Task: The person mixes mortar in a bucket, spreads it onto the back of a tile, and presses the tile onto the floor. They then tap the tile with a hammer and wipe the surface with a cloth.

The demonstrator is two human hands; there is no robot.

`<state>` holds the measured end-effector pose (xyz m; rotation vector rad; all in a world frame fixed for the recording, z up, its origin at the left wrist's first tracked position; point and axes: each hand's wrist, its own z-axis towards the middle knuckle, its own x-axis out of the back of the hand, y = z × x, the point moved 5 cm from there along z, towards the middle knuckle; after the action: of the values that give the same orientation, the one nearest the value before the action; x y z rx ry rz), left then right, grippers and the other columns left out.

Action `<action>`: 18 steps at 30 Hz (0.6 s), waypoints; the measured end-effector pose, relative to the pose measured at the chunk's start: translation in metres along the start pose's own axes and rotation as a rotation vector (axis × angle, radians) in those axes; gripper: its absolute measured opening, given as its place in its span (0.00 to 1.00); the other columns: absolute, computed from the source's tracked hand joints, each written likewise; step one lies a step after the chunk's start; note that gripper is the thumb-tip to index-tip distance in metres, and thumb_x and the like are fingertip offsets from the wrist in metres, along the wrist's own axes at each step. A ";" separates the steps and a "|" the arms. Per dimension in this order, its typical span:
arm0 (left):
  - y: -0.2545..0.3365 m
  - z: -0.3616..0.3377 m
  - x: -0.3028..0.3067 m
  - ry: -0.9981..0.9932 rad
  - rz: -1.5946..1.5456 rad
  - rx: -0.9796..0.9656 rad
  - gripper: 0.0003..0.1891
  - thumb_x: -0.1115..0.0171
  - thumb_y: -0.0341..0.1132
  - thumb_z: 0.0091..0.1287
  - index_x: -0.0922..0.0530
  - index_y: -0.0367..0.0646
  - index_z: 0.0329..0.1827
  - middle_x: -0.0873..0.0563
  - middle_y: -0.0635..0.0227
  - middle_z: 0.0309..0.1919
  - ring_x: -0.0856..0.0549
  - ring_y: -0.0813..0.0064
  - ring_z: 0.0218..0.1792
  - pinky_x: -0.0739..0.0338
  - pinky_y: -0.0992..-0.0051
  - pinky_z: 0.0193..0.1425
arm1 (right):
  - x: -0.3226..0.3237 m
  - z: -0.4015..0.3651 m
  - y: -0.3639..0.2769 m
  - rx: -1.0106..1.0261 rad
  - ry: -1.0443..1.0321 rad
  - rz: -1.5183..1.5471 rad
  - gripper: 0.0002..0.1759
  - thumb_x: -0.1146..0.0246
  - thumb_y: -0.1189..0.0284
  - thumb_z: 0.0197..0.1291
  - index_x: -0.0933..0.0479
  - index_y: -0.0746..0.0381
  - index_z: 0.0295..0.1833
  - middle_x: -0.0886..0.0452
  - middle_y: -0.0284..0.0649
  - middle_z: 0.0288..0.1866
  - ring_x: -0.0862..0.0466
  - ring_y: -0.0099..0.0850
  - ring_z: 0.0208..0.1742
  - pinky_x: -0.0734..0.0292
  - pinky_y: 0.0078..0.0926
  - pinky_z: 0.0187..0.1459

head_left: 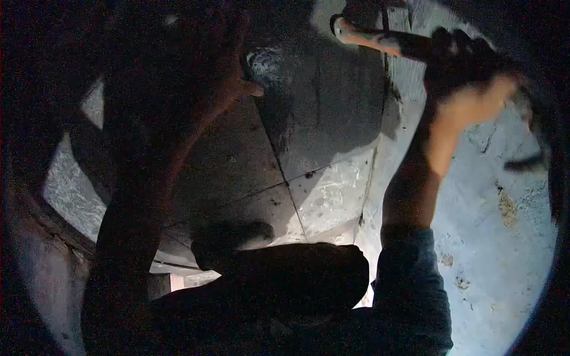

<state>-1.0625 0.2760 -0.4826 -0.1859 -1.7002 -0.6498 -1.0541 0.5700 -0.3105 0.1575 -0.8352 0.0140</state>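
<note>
My right hand [466, 74] is raised at the upper right, its fingers wrapped round a wooden handle [380, 43]. The rounded, pale orange end of that handle points left. What lies beyond my fist is blurred and dark, so the tool's kind does not show. At the upper left my left hand [234, 89] is mostly lost in shadow. Its thumb catches some light beside a dark edge. The fingers are hidden, and whether they hold anything cannot be seen.
Large floor tiles [329, 193] with dark joints and scattered crumbs lie below. To the right rises a pale, bluish, patchy wall [475, 237]. My dark-clothed leg [297, 273] crosses the lower middle. Deep shadow covers the upper left.
</note>
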 end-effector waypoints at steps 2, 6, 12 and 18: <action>-0.001 -0.001 0.003 0.009 0.008 0.006 0.65 0.20 0.56 0.31 0.46 0.46 0.76 0.46 0.45 0.74 0.46 0.43 0.74 0.54 0.40 0.74 | 0.011 -0.004 -0.010 -0.001 0.026 -0.055 0.22 0.37 0.61 0.58 0.28 0.66 0.51 0.19 0.43 0.38 0.18 0.37 0.38 0.21 0.32 0.48; -0.001 0.002 0.002 -0.010 0.010 0.003 0.65 0.19 0.54 0.32 0.46 0.46 0.76 0.46 0.45 0.74 0.46 0.43 0.74 0.54 0.40 0.74 | 0.035 -0.019 -0.041 -0.106 0.024 0.138 0.23 0.40 0.68 0.55 0.31 0.66 0.55 0.24 0.49 0.44 0.23 0.43 0.43 0.27 0.37 0.50; 0.002 0.001 0.000 -0.016 0.016 -0.005 0.65 0.18 0.52 0.32 0.46 0.46 0.76 0.47 0.46 0.75 0.46 0.43 0.74 0.55 0.40 0.74 | 0.041 -0.032 -0.038 -0.067 -0.054 0.084 0.30 0.44 0.76 0.51 0.36 0.69 0.63 0.26 0.54 0.54 0.23 0.49 0.48 0.28 0.39 0.56; -0.001 0.004 0.000 -0.126 0.024 0.020 0.65 0.17 0.51 0.32 0.46 0.47 0.76 0.48 0.47 0.75 0.47 0.44 0.75 0.56 0.40 0.75 | 0.035 -0.050 -0.002 -0.357 -0.018 0.226 0.18 0.52 0.57 0.68 0.33 0.61 0.51 0.29 0.39 0.37 0.27 0.36 0.37 0.27 0.37 0.50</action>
<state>-1.0665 0.2766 -0.4832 -0.2363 -1.8220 -0.6137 -0.9934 0.5731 -0.3182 -0.2738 -0.8567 0.0753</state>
